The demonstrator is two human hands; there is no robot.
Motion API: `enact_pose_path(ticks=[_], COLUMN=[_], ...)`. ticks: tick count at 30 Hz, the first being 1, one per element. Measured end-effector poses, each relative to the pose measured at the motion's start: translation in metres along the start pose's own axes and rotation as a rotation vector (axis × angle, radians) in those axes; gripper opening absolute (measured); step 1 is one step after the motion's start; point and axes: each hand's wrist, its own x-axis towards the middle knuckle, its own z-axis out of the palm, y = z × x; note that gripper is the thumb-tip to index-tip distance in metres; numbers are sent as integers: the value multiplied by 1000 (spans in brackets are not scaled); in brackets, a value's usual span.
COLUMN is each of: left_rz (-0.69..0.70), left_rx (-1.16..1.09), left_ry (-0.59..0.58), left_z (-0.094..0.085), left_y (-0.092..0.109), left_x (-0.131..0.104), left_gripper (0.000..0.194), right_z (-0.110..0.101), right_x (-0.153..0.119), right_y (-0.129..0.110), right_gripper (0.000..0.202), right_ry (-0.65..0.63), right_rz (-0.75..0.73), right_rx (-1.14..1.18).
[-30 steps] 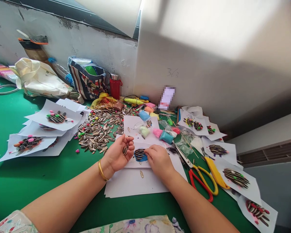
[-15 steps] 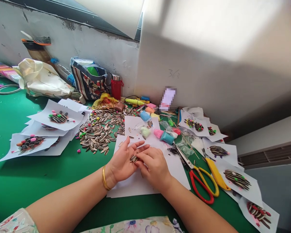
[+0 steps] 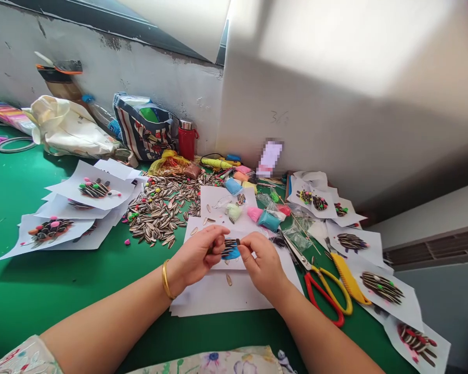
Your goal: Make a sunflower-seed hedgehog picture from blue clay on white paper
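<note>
My left hand (image 3: 198,254), a gold bracelet (image 3: 167,279) at its wrist, is curled closed over the sunflower seeds that lay in its palm; they are mostly hidden now. Between thumb and forefinger, my right hand (image 3: 264,264) pinches a single dark sunflower seed (image 3: 238,242). Between and behind the two hands, a blue clay patch (image 3: 231,254) with rows of striped seeds stuck in it lies on a small white sheet. Larger white paper (image 3: 234,298) lies beneath, with a loose seed (image 3: 229,279) on it.
A heap of sunflower seeds (image 3: 156,223) spreads behind my left hand. Red-and-yellow scissors (image 3: 323,293) and a yellow serrated tool (image 3: 347,275) lie right. Seed-picture sheets (image 3: 97,202) stack left, with more along the right. Bagged clay (image 3: 269,221), a red flask (image 3: 186,140) and bags stand behind.
My left hand has turned from an open palm holding seeds to a closed curl. My right hand has moved right and up, away from the palm, uncovering the blue clay patch.
</note>
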Motion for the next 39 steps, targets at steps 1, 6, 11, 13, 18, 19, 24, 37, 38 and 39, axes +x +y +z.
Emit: enact_pose_path(ticks=[1,6,11,13,18,19,24,37,38,39], left_rz=[42,313,371,396,444,447,382,393,394,395], left_rx=[143,732,891,917,963,970,950,811,796,786], left_ry=[-21,-55,-2,4,12,13,26,137,134,132], left_z=[-1,-4,-5,-6,-9,-10,-10,-15,-15,-15], left_y=[-1,1,-2,-5,-10,-10,-7,-5,-4,-4], left_x=[1,4,7,9,11,12,14,20,20,20], left_gripper=[16,19,20,20,22,22,20,20,21,21], right_z=[0,5,2,2,5,5,1,6,8,9], right_x=[0,-2,-2,-2,-2,-2,0,2,2,2], right_y=[2,7,11,12,14,14,19,33,33,34], right_gripper=[18,15,11,11,15,15,16,17,17,16], right_ry=[-36,-131,-61,-58,-50,-46,-42,-210,-209,-208], right_rz=[4,13,64,81,122,127,112,132,122,114], right_rx=[-4,-18,46,87,153,155,132,-323,-330,-341])
